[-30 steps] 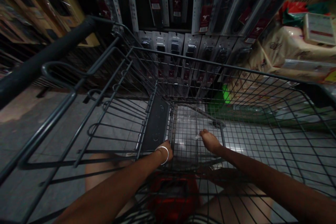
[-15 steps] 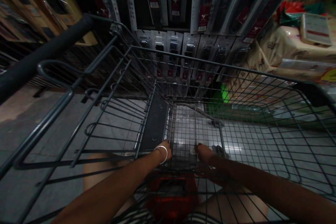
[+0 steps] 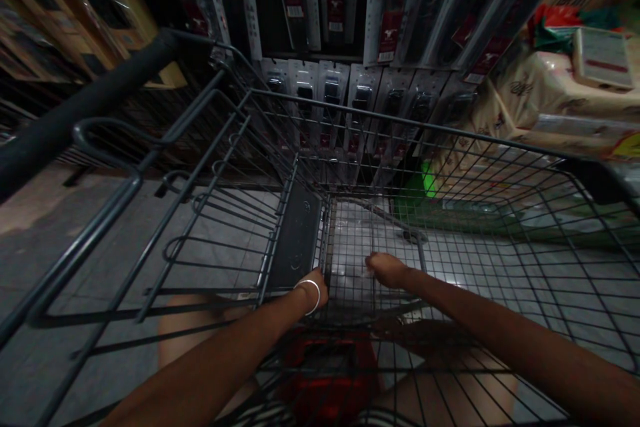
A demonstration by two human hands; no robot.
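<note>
Both arms reach down into a dark wire shopping cart (image 3: 440, 127). My left hand (image 3: 315, 287), with a silver bangle at its wrist, is closed at the edge of the cart's grey plastic panel (image 3: 296, 233); what its fingers grip is hidden. My right hand (image 3: 385, 268) is closed above the wire mesh floor of the cart, its fingertips near a small pale smear that is too blurred to name. Below the mesh, between the legs, there is a red object (image 3: 330, 380).
Hanging blister packs (image 3: 333, 90) line the shelf behind the cart. Cream wrapped packages (image 3: 535, 90) are stacked at the right above a green base (image 3: 410, 203). The cart's black handle (image 3: 90, 100) crosses the upper left. Boxed goods (image 3: 115, 0) stand at the back left.
My right hand has moved up and slightly away from me over the mesh. My left hand has stayed in nearly the same place.
</note>
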